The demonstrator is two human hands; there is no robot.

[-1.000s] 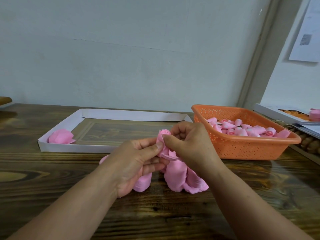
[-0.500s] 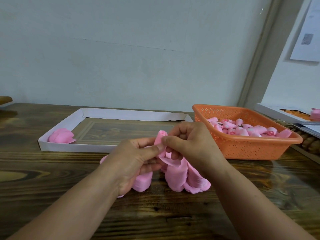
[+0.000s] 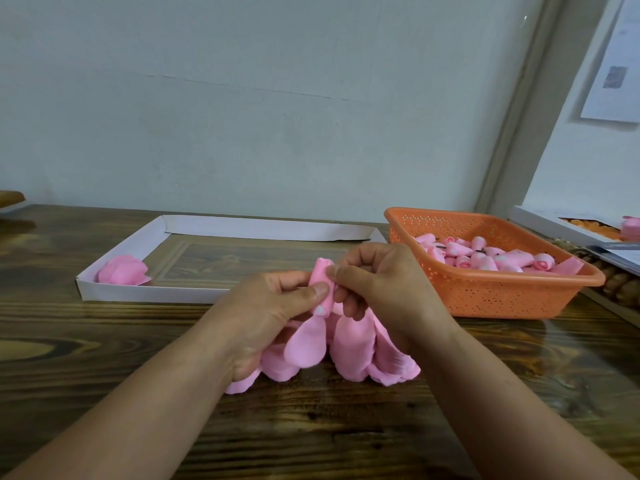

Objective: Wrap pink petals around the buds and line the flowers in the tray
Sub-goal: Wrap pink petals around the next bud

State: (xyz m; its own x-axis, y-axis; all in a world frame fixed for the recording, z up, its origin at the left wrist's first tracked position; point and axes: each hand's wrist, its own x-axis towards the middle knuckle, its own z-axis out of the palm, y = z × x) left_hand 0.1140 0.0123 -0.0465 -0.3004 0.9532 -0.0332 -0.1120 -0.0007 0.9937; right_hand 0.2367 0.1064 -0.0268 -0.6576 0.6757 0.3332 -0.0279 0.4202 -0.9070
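Wooden tabletop (image 3: 104,341): near its front edge, left hand (image 3: 263,317) and right hand (image 3: 377,289) pinch a bud (image 3: 320,284) over loose petals (image 3: 353,348). Wrapping underway; next, curl a petal snugly round it. Tray (image 3: 156,294) holds one flower (image 3: 123,270).

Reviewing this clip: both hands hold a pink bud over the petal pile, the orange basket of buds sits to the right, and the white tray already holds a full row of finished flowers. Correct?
Not quite. The head view shows the white tray holding just one finished flower, in its near left corner. The rest stands: left hand and right hand pinch the bud over the petal pile, orange basket at right.
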